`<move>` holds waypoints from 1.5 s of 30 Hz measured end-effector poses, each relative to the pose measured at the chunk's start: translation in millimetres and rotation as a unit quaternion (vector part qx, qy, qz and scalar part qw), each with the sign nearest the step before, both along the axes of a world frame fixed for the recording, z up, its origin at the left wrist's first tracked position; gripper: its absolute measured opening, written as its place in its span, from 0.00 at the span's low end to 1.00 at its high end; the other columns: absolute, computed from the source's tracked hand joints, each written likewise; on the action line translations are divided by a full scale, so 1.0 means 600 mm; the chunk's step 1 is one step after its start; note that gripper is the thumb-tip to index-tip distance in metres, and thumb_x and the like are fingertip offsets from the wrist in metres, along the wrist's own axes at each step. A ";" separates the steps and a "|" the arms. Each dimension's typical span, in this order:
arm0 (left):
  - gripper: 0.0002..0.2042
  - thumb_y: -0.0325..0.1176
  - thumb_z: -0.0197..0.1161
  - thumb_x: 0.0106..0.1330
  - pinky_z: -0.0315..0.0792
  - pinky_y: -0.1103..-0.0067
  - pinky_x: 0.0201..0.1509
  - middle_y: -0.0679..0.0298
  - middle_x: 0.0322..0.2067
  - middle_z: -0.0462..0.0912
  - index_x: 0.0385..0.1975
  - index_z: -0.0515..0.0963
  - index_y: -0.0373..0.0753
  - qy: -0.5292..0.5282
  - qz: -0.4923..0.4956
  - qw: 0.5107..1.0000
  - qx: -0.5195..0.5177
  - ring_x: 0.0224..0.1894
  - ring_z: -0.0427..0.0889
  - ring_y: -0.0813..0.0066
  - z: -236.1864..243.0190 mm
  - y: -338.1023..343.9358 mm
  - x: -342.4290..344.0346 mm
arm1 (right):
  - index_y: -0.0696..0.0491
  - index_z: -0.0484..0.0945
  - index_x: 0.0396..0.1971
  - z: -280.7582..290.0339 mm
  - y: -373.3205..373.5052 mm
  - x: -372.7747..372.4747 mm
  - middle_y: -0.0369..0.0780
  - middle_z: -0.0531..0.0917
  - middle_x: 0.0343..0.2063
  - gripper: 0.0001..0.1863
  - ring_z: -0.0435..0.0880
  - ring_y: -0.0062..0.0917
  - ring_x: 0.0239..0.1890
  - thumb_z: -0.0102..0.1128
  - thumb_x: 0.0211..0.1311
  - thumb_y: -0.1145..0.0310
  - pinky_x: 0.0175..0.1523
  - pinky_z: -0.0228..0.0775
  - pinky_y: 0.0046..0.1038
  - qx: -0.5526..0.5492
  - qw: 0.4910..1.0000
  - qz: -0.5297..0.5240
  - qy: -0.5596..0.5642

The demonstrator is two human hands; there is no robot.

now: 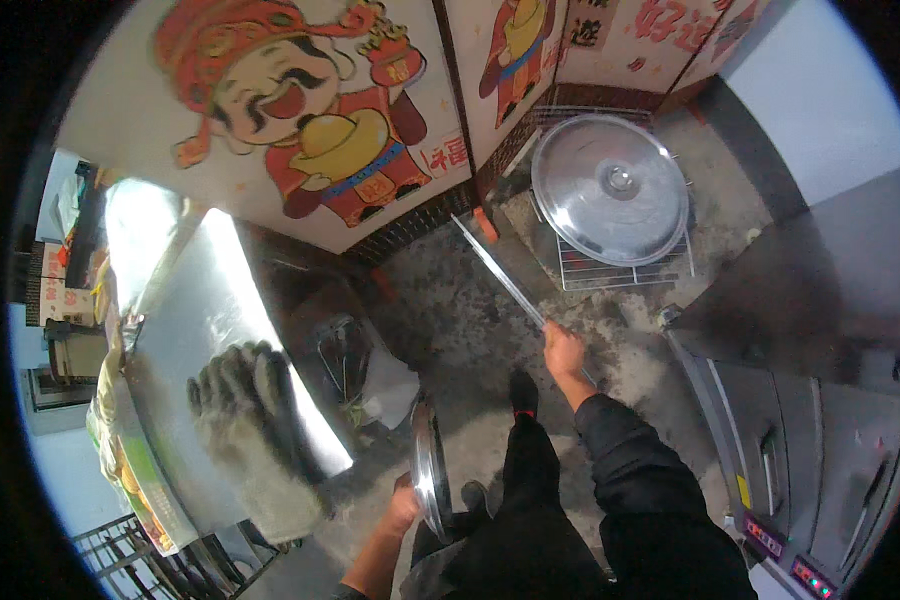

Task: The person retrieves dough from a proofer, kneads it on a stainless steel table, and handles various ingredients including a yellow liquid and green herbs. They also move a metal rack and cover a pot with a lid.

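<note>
My left hand (402,506) is closed on the rim of a round, shiny metal lid (429,468), held on edge beside my left leg. The lid is seen nearly edge-on, so its face is mostly hidden. Out in front, my right hand (564,350) is wrapped round a long, thin metal rod (506,278). The rod slants away to the far left, and its short near end shows behind my hand. Whether it is one piece or two strips side by side, I cannot tell.
A large domed lid (610,190) rests over a wire rack (620,272) at the far right. Grey gloves (255,430) lie on the steel table (185,350) at left. Steel cabinets (790,430) stand at right; decorated panels (320,120) close off the back.
</note>
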State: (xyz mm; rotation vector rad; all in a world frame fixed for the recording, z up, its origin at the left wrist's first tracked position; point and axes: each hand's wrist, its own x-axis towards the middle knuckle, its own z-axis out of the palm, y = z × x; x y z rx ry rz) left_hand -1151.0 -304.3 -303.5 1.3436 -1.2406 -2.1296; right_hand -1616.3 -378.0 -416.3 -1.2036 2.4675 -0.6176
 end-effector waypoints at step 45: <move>0.27 0.55 0.64 0.62 0.77 0.59 0.54 0.44 0.46 0.85 0.44 0.84 0.33 -0.349 -0.209 0.854 -0.323 0.51 0.84 0.45 -0.094 -0.586 -1.125 | 0.56 0.85 0.45 0.010 0.659 0.051 0.55 0.80 0.50 0.19 0.77 0.52 0.54 0.68 0.59 0.58 0.59 0.70 0.51 0.281 0.904 -0.244 -0.208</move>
